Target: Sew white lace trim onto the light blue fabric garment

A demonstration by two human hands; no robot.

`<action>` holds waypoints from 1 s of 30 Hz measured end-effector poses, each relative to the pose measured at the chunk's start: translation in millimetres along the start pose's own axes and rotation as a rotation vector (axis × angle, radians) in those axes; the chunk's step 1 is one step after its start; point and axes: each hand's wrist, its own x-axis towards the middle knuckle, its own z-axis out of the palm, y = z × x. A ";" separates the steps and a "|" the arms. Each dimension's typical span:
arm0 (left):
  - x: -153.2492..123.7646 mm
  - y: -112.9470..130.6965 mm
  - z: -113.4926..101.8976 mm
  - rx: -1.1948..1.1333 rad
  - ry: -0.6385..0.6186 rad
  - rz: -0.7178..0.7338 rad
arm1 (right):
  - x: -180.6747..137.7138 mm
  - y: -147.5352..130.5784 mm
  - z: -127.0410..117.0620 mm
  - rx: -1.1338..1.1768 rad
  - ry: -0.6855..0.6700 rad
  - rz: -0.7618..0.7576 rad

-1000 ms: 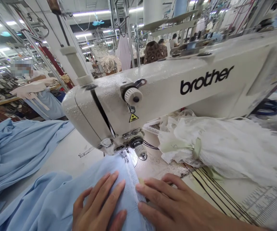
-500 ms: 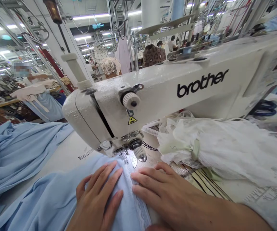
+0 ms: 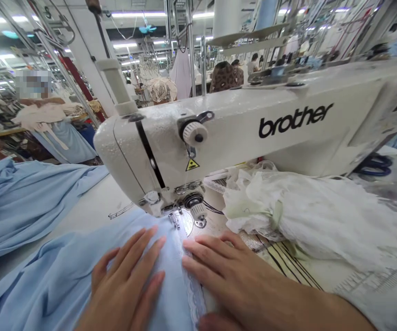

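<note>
Light blue fabric (image 3: pixel 171 276) lies under the presser foot (image 3: pixel 175 220) of a white sewing machine (image 3: pixel 233 133). A strip of white lace trim (image 3: pixel 193 294) runs along its right edge, up toward the needle area. My left hand (image 3: pixel 126 276) rests flat on the blue fabric, fingers stretched toward the foot and slightly apart. On the other side, my right hand (image 3: pixel 233 271) lies with its fingertips on the lace edge; its fingers are extended and its thumb is partly cut off below. The needle tip is too small to make out.
A bundle of white lace (image 3: pixel 309 211), tied with a pale green strip, lies right of the machine head. Behind it are blue-handled scissors (image 3: pixel 374 164). More blue fabric (image 3: pixel 19 202) spreads over the table's left side. A person (image 3: pixel 35 99) is at a table in the background.
The view has shifted slightly. My left hand has moved a little left and its fingers sit farther from the lace edge. My right hand stays at the lace.
</note>
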 end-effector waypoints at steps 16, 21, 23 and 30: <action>-21.7 4.7 -0.5 -0.044 -0.032 -0.036 | -14.2 -7.5 18.3 -0.122 0.132 -0.042; -16.3 0.2 2.1 -0.035 -0.035 -0.013 | -10.2 -5.2 13.5 -0.110 0.081 -0.046; -14.5 -3.2 3.9 -0.034 -0.043 -0.010 | -7.1 -5.1 8.9 -0.097 0.092 -0.025; -2.9 -15.6 4.5 -0.014 -0.077 0.001 | 9.3 0.1 -11.0 0.049 -0.104 0.016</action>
